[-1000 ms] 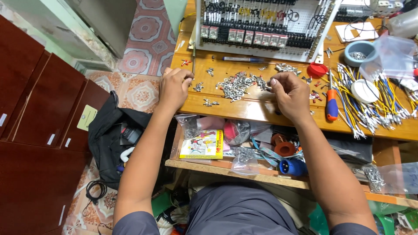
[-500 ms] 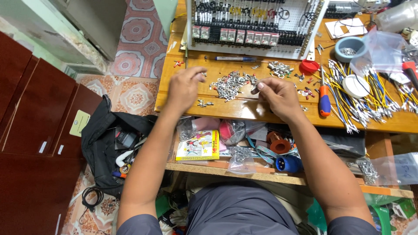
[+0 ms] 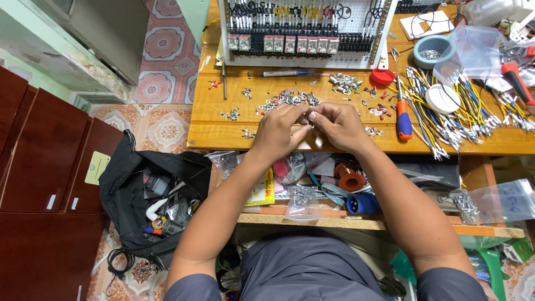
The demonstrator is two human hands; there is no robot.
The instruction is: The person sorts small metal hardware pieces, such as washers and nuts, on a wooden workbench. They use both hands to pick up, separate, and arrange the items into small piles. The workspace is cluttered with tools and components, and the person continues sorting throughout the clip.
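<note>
Where hands meet above bench: left hand (image 3: 277, 132), right hand (image 3: 335, 124) each grip-pinching tiny silvery terminal (image 3: 307, 119), mostly hidden.

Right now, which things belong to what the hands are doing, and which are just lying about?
In use: left hand, right hand, a small metal piece pinched between them, terminals.
Lying about: screwdriver, pen, wires, red cap, bag.

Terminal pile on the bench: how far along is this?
Done: a bundle of yellow and blue wires lies at the right, many ends already metal-tipped. In hand: left hand and right hand meet over the wooden bench, pinching something too small to identify. Left: a heap of loose metal terminals and a second small pile lie unsorted beyond the hands.
</note>
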